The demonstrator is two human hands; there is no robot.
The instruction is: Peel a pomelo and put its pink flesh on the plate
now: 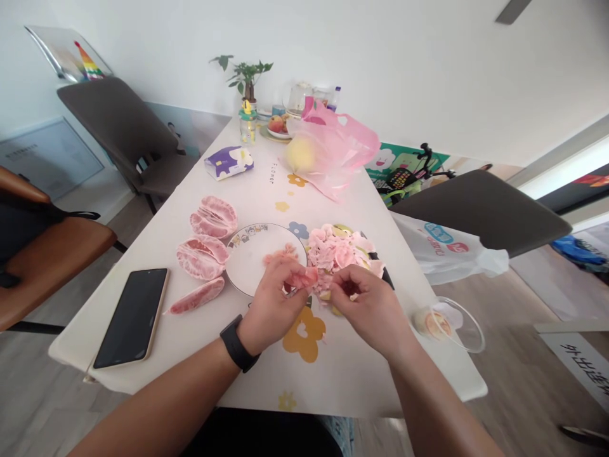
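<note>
My left hand (273, 304) and my right hand (366, 311) meet above the table, and both pinch a pink pomelo segment (304, 277) between their fingers. Under my left hand lies a white plate (252, 260) with a printed rim and some pink pulp on it. A heap of pale pomelo membrane and peel (340, 254) sits just beyond my right hand. Several peeled pink segments (202, 257) lie on the tablecloth to the left of the plate. A black watch (238, 343) circles my left wrist.
A black phone (132, 317) lies at the left of the white table (304, 374). Farther back are a pink plastic bag (333, 146) around a yellow pomelo (301, 155), and a tissue pack (228, 163). A glass bowl (450, 324) rests at the right edge, with chairs on both sides.
</note>
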